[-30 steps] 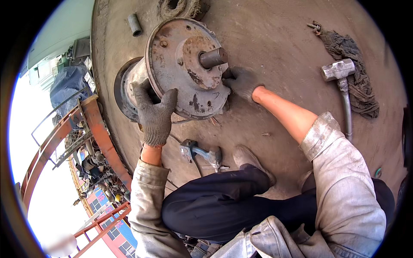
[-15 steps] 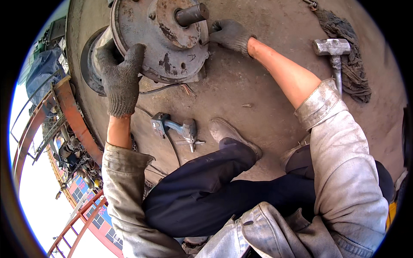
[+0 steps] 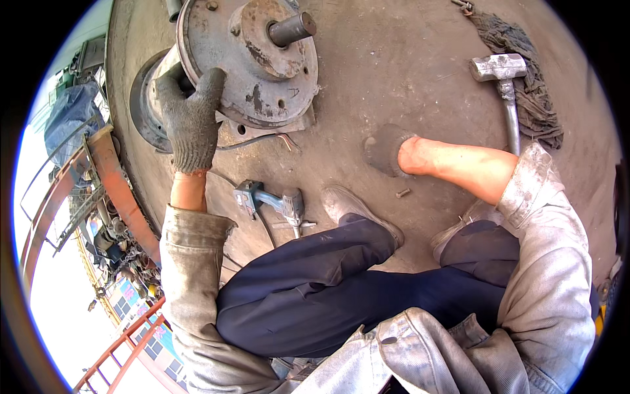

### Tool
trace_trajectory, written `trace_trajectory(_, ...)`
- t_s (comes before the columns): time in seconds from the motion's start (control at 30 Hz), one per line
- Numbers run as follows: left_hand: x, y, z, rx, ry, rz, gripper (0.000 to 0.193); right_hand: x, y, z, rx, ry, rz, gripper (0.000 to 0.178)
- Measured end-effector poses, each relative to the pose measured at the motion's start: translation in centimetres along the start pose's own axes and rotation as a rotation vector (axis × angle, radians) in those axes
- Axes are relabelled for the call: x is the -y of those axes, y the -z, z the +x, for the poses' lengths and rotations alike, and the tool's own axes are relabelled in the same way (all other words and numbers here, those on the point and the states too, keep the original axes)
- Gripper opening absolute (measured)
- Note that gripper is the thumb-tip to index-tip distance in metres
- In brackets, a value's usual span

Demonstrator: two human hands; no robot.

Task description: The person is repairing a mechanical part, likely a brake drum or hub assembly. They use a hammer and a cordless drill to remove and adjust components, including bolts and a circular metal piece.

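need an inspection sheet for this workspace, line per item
surface: stained concrete floor, dusty, a loose bolt lying on it
job's things: rusty wheel hub on its side, spindle sticking out
clutter: hammer lying on a dark rag; impact wrench by the shoe
grippers: left hand, gloved, grips the hub rim; right hand, gloved, flat on the floor, holding nothing
cables: thin cable under the hub; another runs by the wrench
surroundings: orange railing and scrap beyond the slab edge
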State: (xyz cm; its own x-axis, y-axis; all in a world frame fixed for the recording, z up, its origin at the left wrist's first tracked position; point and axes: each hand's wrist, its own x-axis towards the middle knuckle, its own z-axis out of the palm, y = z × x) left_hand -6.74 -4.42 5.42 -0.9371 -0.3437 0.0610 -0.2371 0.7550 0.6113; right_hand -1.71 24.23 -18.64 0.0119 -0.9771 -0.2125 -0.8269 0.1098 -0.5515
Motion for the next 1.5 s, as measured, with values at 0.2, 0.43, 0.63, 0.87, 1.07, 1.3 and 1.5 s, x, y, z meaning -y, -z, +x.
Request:
trace_trajectory(0.2, -0.9, -0.2, 0.0, -0.001, 0.036, 0.016, 0.057, -3.9, 6.5, 2.5, -0.163, -0.312, 0.587, 0.029)
trace_trajectory(0.43, -1.6, 0.2, 0.2, 0.028, 0.101, 0.036, 0.057, -7.1, 9.2, 6.8, -0.782, -0.705, 1.115, 0.031)
trace_trajectory(0.63, -1.3, 0.3, 0.0, 0.038, 0.079, 0.024, 0.057, -6.9, 7.9, 8.4, -0.762, -0.632, 0.981, 0.034)
trace_trajectory(0.87, -0.9, 0.4, 0.0, 0.046, 0.053, 0.075, 0.058, -7.0, 9.0, 9.1, -0.78, -0.562, 1.013, 0.036)
trace_trajectory(1.07, -1.1, 0.2, -0.1, 0.052, 0.041, 0.035, 0.058, -6.8, 8.2, 9.7, -0.848, -0.631, 1.282, 0.04)
trace_trajectory(1.3, -1.1, 0.2, 0.0, 0.047, 0.06, 0.008, 0.057, -6.2, 8.4, 9.6, -0.858, -0.606, 1.218, 0.034)
trace_trajectory(1.5, -1.1, 0.0, 0.0, 0.042, 0.051, 0.007, 0.058, -6.7, 7.8, 10.0, -0.882, -0.599, 1.23, 0.036)
